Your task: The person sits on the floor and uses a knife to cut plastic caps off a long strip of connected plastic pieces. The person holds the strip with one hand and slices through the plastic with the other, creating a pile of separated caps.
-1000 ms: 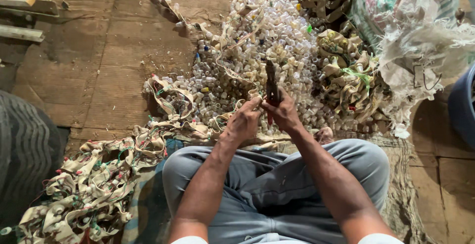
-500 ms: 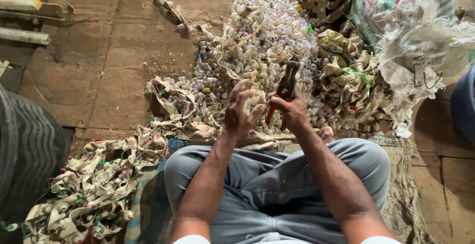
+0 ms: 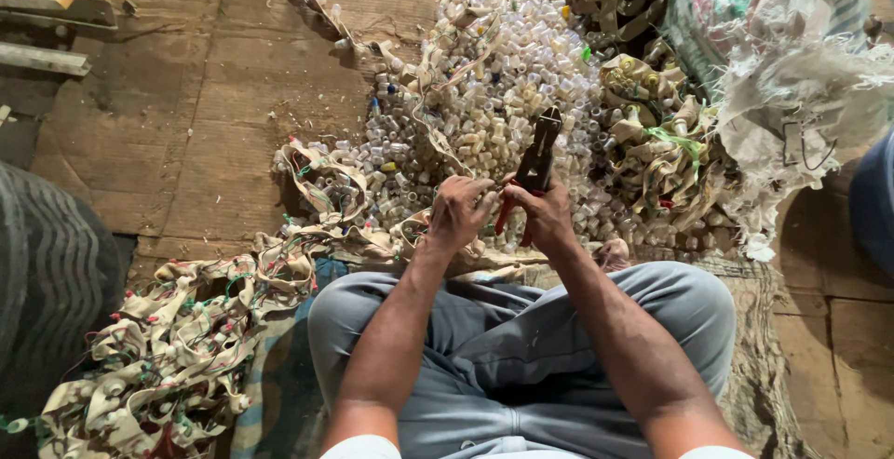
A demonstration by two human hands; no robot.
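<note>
My right hand (image 3: 549, 217) grips a pair of pliers (image 3: 535, 163) with red handles and dark jaws, the jaws pointing up and away from me. My left hand (image 3: 459, 210) is closed just left of the pliers, its fingers pinching a small pale piece that I cannot make out. Both hands are held above my knees, over the near edge of a large heap of small clear and white plastic caps (image 3: 494, 96). A long tan strip of wired sockets (image 3: 307, 226) runs from under my left hand down to the left.
A tangled pile of tan strips with red and green wires (image 3: 158, 366) lies at lower left. More bundled strips (image 3: 652, 133) and a frayed white woven sack (image 3: 792, 68) sit at upper right. Brown cardboard (image 3: 205, 114) covers the floor; a dark ribbed object (image 3: 47, 282) is at far left.
The pliers have tilted from near upright to leaning right, and both hands have shifted slightly right and downward. My left hand has closed in beside the pliers' handles.
</note>
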